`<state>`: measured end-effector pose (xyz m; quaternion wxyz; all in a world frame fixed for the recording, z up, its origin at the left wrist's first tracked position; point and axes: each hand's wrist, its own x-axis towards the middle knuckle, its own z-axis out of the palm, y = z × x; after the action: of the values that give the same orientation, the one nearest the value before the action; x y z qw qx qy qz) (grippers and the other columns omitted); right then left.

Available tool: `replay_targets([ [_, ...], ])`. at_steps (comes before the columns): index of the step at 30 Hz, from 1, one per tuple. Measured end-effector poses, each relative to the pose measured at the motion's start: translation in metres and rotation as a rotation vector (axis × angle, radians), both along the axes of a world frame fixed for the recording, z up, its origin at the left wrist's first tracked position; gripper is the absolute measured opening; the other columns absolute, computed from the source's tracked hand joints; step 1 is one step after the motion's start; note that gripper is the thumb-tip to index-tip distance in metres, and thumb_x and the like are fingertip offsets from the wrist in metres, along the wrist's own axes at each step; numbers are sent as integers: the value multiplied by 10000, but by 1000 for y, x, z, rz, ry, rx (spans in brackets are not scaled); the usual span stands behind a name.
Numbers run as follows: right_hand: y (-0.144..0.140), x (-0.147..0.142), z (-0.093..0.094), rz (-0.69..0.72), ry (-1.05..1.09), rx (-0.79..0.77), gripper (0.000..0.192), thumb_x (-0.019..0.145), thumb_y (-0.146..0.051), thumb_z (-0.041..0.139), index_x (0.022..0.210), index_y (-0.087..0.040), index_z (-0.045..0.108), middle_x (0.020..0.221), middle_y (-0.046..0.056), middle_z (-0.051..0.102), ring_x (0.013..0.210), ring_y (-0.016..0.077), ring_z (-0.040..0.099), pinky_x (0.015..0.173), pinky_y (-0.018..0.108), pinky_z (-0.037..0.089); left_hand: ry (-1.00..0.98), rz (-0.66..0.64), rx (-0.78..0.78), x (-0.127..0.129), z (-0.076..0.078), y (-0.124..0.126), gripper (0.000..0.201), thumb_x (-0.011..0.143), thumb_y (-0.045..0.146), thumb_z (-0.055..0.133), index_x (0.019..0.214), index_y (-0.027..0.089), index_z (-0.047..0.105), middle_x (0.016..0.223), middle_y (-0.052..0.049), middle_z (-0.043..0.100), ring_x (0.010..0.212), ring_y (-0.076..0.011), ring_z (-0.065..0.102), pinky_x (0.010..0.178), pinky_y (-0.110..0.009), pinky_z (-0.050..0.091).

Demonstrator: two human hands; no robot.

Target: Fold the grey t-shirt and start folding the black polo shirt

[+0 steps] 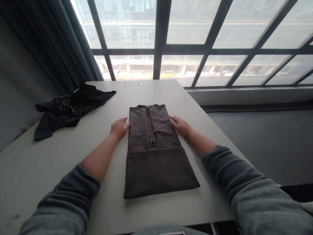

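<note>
A dark brown-grey shirt (161, 169) lies folded into a long flat shape. Its lower part is turned up over the front, and the collar end points away from me. Dark lettering shows partly in the gap down the middle. At the shirt's upper left edge rests my left hand (119, 128), thumb and fingers apart, the fingertips touching the cloth's side. Opposite it, my right hand (180, 125) touches the upper right edge with its fingers stretched out and the thumb apart. Neither hand shows cloth gripped in it.
Black clothing with a white-striped patch (73, 106) lies crumpled on the left of the white table (107, 202). Two small white fittings (139, 84) sit near the far edge. Beyond stand large windows (132, 24) and a dark curtain (61, 42). Grey floor (256, 140) shows right.
</note>
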<state>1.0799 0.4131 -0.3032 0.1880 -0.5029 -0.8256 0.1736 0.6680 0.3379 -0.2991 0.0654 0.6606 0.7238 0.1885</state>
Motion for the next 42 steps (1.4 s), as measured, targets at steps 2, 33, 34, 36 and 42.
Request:
replay_targets([
  [2,27,-14,-3,-10,27,-26,560,1056,-404,493,1551,-155,578,1553,134,605,1522,310,466,1272,470,358,0,8,-22,0,-2,25,547,1031,484,493,1495,215,596,1504,-130,648,1383,-344,580,1135,-460,444],
  [33,128,-53,-9,-103,925,-445,433,769,-373,859,1148,-190,761,1034,70,806,952,244,742,941,452,623,-661,-65,34,-20,-32,165,556,828,384,782,1315,135,689,1073,-115,782,982,-267,736,948,-430,597],
  [34,128,-53,-7,-94,923,-483,422,773,-369,861,1142,-191,763,1031,72,807,951,245,744,941,452,626,-624,-76,48,-20,-31,165,538,817,388,796,1289,145,710,1074,-110,781,996,-270,728,965,-431,589],
  [36,128,-54,-5,-85,903,-532,396,777,-364,863,1120,-185,777,1016,76,811,949,247,747,957,460,625,-598,-95,97,-17,-30,163,505,816,388,797,1263,161,729,1089,-106,775,1014,-268,714,979,-428,581],
  [42,123,-56,-4,-92,933,-480,410,767,-359,866,1133,-193,786,997,67,819,952,253,754,997,497,613,-770,-125,162,-9,-28,156,466,862,370,726,1277,158,702,952,-64,765,858,-226,723,871,-398,613],
])
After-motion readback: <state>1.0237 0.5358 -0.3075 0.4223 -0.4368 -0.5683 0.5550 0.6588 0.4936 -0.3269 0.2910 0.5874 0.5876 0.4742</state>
